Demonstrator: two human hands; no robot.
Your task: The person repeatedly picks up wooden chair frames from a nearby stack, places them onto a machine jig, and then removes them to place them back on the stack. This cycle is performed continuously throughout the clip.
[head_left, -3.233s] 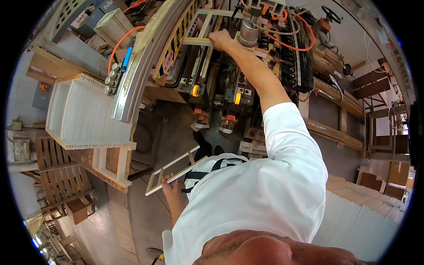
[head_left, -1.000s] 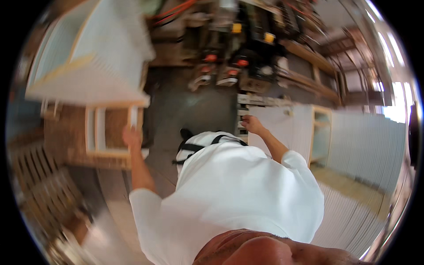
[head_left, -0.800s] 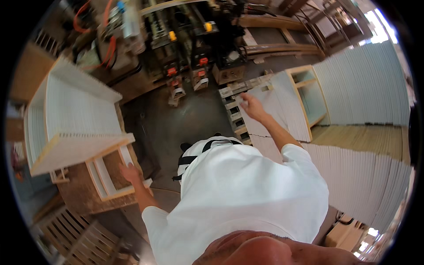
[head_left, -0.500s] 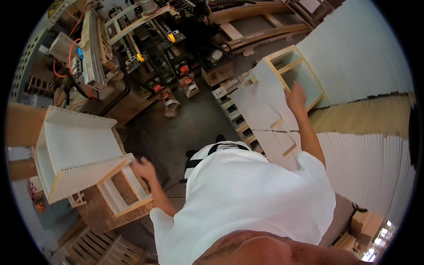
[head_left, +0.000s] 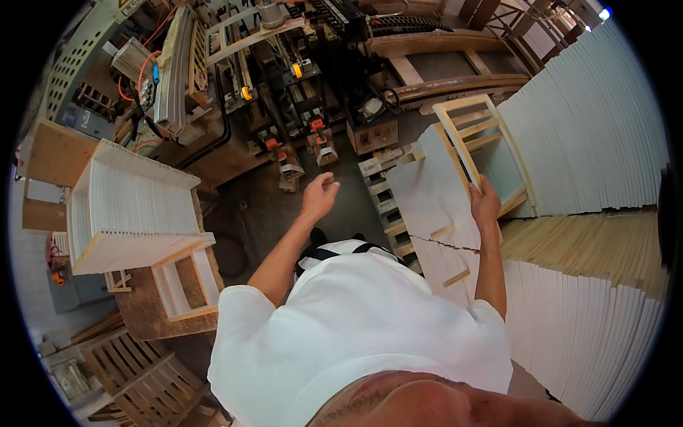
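My right hand (head_left: 485, 203) grips the lower rail of a pale wooden frame (head_left: 478, 139) that leans on a stack of white frames (head_left: 597, 128) at my right. My left hand (head_left: 318, 196) hangs in the air in front of me, fingers loosely curled, holding nothing. Another wooden frame (head_left: 182, 283) lies flat on a chipboard table (head_left: 142, 320) at my left, below a stack of white frames (head_left: 135, 206). White panels (head_left: 434, 192) lie just under my right hand.
A woodworking machine (head_left: 235, 78) with orange hoses and clamps stands ahead. Pallets (head_left: 380, 188) lie on the dark floor between me and the stacks. More stacked frames (head_left: 597, 299) fill the right side. A slatted pallet (head_left: 135, 370) sits at the lower left.
I have turned from the machine to the right-hand stacks. My left hand let go of the frame on the left table and rose; my right hand took hold of the leaning frame.
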